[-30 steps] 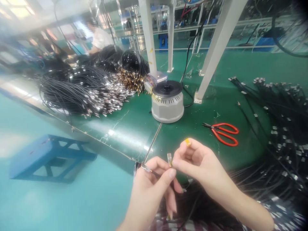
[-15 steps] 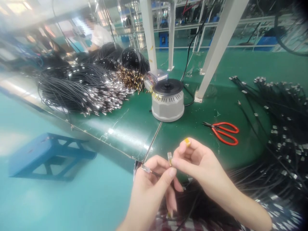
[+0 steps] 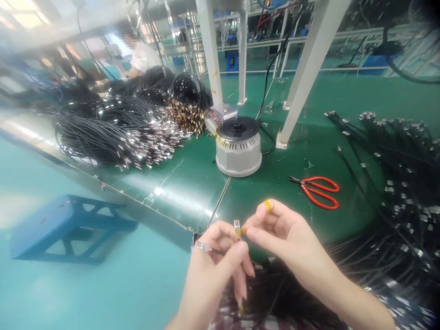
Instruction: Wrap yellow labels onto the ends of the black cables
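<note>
My left hand (image 3: 220,263) is closed on a black cable (image 3: 217,251) between thumb and fingers. A silvery metal connector (image 3: 202,246) on the cable sticks out to the left over the base of the index finger. A second metal connector (image 3: 237,225) stands upright above the thumb tip, with yellow tape at its lower part. Just right of it, my right hand (image 3: 275,224) pinches a small bit of amber tape (image 3: 244,230) between thumb and index finger. A yellow band of tape (image 3: 268,205) is on a raised fingertip of that hand.
Red-handled pliers (image 3: 318,190) lie on the green tabletop (image 3: 185,183). Behind my hands stands a grey round device with a black disc (image 3: 238,149). Cable bundles (image 3: 120,128) lie at left, more cables (image 3: 409,183) at right. A blue stool (image 3: 68,229) stands on the floor. A person (image 3: 142,55) is far left.
My right thumb and fingers have come slightly away from the upright connector, with amber tape now showing at their tips. The left hand and both connectors have shifted a little left.
</note>
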Motion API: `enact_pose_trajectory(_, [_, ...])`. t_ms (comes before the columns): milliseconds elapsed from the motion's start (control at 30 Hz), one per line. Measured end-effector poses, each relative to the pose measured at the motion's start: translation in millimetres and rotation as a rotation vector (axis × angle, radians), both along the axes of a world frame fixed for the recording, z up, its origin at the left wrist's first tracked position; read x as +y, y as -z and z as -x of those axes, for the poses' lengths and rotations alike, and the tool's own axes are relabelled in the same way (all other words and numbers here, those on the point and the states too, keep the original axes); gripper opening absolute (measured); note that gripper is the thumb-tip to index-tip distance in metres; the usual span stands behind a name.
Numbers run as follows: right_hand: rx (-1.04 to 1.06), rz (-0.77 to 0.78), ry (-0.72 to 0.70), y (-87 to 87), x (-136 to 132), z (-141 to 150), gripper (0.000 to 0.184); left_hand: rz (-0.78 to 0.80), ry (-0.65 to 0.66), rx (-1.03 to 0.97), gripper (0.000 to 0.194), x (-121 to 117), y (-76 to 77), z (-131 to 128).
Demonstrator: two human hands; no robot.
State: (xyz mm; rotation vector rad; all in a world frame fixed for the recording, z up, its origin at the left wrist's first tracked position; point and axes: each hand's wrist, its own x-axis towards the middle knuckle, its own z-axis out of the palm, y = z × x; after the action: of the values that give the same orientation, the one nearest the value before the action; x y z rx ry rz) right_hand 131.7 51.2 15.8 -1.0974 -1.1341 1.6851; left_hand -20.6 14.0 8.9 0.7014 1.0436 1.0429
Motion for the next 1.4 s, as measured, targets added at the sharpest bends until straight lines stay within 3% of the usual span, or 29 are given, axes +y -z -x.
enact_pose_trajectory(267, [0.048,0.056,0.102,-3.0,-1.0,5.2,0.034,0.032,-0.106,0.001,0.023,-3.2,2.2,-3.4])
enact_pose_trajectory(567, [0.308,0.079,0.01,4.7,0.3,8.7,0.036,0.045,-0.077,-0.101,0.024,-3.6,9.0,-8.5])
enact_pose_trajectory(733, [0.167,0.005,0.11,0.2,-4.4,10.3,0.039,0.038,-0.098,-0.04,0.025,-3.6,6.5,-4.3])
enact_pose_trajectory(967, [0.116,0.087,-0.098,-7.2,7.3,-1.2,0.036,-0.034,0.047,-0.209,0.022,1.6,16.7,2.3])
enact_pose_trajectory(1133, [0.308,0.105,-0.236,4.2,14.9,-4.3,0.033,-0.056,0.281,-0.429,0.016,7.7,27.5,5.6])
enact_pose_trajectory(1233, [0.397,0.086,-0.354,-3.1,8.8,-8.2,0.028,-0.027,0.339,-0.542,0.018,9.1,24.6,8.7])
enact_pose_trajectory(1333, [0.201,-0.075,-0.5,-25.3,-1.1,-17.2,0.013,0.026,0.266,-0.501,0.02,10.2,16.7,11.4])
enact_pose_trajectory(1400, [-0.027,-0.245,-0.486,-38.3,-4.6,-24.5,0.003,0.034,0.232,-0.371,0.017,10.6,12.3,11.2])
